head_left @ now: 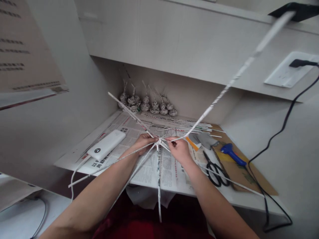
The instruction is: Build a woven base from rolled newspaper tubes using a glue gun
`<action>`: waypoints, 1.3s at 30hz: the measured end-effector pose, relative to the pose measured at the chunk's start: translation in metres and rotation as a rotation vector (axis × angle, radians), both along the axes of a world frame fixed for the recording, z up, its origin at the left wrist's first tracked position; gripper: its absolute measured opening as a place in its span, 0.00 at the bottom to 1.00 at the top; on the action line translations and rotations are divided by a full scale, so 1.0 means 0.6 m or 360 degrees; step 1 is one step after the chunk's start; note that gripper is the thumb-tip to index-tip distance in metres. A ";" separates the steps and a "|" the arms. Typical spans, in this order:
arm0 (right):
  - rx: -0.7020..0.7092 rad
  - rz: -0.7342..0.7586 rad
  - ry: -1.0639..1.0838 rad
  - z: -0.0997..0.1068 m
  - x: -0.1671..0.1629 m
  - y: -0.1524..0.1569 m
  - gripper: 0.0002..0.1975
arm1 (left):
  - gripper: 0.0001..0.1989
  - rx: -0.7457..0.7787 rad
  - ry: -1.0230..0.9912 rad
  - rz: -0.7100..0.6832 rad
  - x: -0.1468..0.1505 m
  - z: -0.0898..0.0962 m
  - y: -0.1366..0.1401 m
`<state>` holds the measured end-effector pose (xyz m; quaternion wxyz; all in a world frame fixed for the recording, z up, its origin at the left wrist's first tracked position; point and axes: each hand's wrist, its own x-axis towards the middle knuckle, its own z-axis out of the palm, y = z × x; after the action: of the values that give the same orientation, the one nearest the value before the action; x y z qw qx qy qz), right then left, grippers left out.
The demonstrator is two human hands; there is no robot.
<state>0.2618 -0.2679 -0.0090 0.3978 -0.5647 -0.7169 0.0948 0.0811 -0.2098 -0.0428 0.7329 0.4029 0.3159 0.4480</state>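
Observation:
Between my hands is a star of rolled newspaper sticks (159, 166), joined at a small woven centre, its arms spreading outward in several directions. My left hand (144, 143) is closed on the left side of that centre, fingers partly hidden behind the sticks. With thumb and fingertips, my right hand (178, 147) pinches a long paper stick (224, 91) close to the centre; the stick bends there and rises far to the upper right. Newspaper sheets (147, 169) lie under both hands.
Several woven paper gourds (155, 107) stand at the back, before a pile of loose paper sticks (179, 123). A white power bank (107, 144) lies left. Black-handled scissors (215, 172) and a blue glue gun (233, 154) on cardboard (251, 177) lie right; a black cord (281, 132) hangs beside them.

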 end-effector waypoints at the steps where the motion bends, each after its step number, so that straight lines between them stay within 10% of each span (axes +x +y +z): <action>1: 0.0021 0.0008 -0.0013 -0.001 -0.001 -0.002 0.12 | 0.16 0.0001 0.0004 0.0006 0.001 0.001 0.000; 39: 0.0234 0.0206 -0.0102 -0.028 -0.009 -0.020 0.16 | 0.13 -0.0017 0.0116 -0.0133 0.001 0.009 0.005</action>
<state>0.2567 -0.2799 -0.0257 0.4081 -0.4893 -0.7692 0.0494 0.0819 -0.2069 -0.0374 0.7411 0.4278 0.3277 0.4004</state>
